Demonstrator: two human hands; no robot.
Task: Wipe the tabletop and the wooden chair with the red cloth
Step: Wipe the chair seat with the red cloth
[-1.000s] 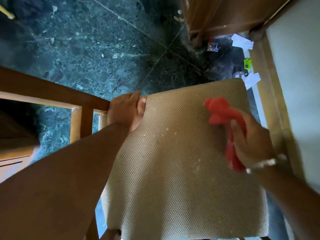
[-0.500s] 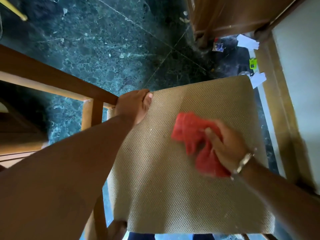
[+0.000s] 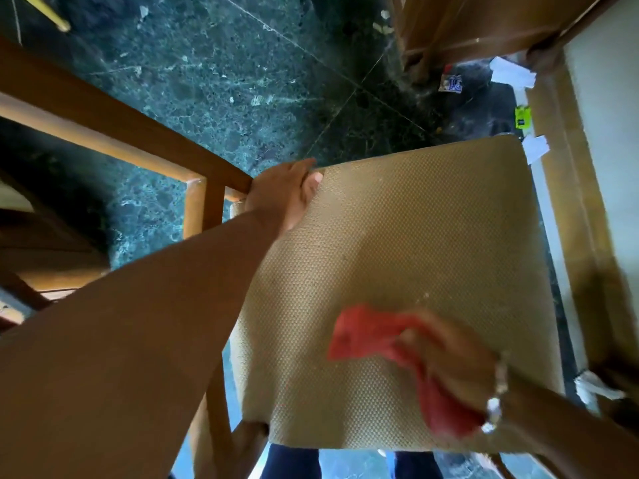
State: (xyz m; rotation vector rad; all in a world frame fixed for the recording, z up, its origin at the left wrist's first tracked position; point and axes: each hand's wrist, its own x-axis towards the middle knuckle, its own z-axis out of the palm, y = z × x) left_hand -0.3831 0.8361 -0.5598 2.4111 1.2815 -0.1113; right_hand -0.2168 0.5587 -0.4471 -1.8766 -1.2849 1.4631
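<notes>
Swept down from mid-seat, the red cloth (image 3: 366, 335) now lies near the cushion's (image 3: 415, 236) front right corner, bunched in the closed right hand (image 3: 446, 357), blurred, apparently mid-stroke. Left hand (image 3: 287, 191) grips the wooden chair (image 3: 103, 133) at the cushion's back left corner.

I'm in a lived-in home room: beyond my left hand (image 3: 283, 191) runs polished green marble floor (image 3: 193, 81), with wooden furniture (image 3: 460, 25) past my right hand (image 3: 449, 361) and paper scraps (image 3: 511, 76) (litter, mostly) strewn beside it.
</notes>
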